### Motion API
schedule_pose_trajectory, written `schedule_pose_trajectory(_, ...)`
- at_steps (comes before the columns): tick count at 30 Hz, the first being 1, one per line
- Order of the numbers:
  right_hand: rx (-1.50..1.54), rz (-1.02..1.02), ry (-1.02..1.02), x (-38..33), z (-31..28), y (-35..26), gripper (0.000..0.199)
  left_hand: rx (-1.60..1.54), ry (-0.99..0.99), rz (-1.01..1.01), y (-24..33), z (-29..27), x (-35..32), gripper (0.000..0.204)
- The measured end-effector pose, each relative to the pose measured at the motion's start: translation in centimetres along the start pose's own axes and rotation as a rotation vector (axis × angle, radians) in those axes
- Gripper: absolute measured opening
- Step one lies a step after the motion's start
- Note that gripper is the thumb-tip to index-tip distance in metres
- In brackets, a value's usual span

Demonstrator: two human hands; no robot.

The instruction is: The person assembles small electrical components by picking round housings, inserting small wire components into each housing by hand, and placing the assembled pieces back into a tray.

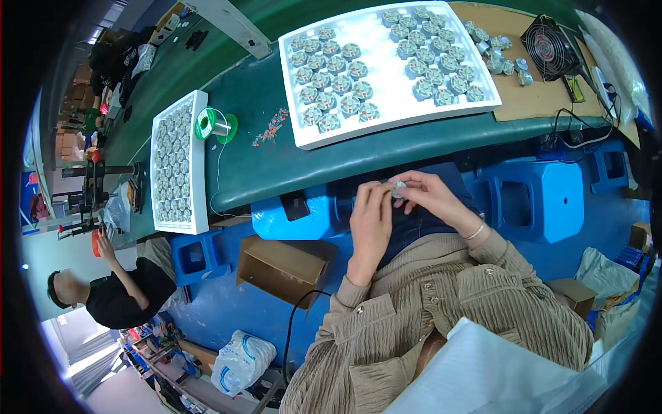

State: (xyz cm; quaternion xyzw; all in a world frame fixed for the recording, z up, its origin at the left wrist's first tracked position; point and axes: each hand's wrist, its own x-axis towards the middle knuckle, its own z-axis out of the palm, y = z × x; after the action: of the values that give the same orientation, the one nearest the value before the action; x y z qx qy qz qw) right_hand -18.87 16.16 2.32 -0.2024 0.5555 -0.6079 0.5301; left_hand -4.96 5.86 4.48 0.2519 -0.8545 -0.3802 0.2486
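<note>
A small round silvery part (398,189), its kind too small to tell, is held over my lap, just below the bench edge. My right hand (436,199) pinches it between thumb and fingers. From the other side, the curled fingers of my left hand (371,222) meet it; the left thumb is mostly hidden. On the bench, a white foam tray (303,138) carries many similar round parts with red bits on top. Small red-and-silver components (270,128) lie loose in a pile left of that tray. Beside them stands a green spool of solder wire (219,125).
A second foam tray (200,207) full of round parts is at the left. At the back right are loose parts (507,65), a black fan (549,48) and cables. Blue stools (552,200) and a cardboard box (283,269) stand below. Another person (124,297) works at the left.
</note>
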Motion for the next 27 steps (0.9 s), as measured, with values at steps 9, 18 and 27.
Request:
schedule_pose_trajectory(9, -0.567, -0.286, 0.020, 2.2, -0.2, -16.4, 0.041, -0.061, 0.053, -0.066, -2.0, -1.3, 0.6, 0.017)
schedule_pose_trajectory(18, -1.229, -0.612, 0.348, 19.1, -3.9, -21.1, 0.034, -0.187, -0.022, -0.210, -1.8, -0.2, -0.9, 0.015)
schedule_pose_trajectory(27, -1.565, -0.609, 0.237, 22.4, -2.5, -21.6, 0.029, -0.172, -0.031, -0.224, -2.7, -0.4, -0.6, 0.016)
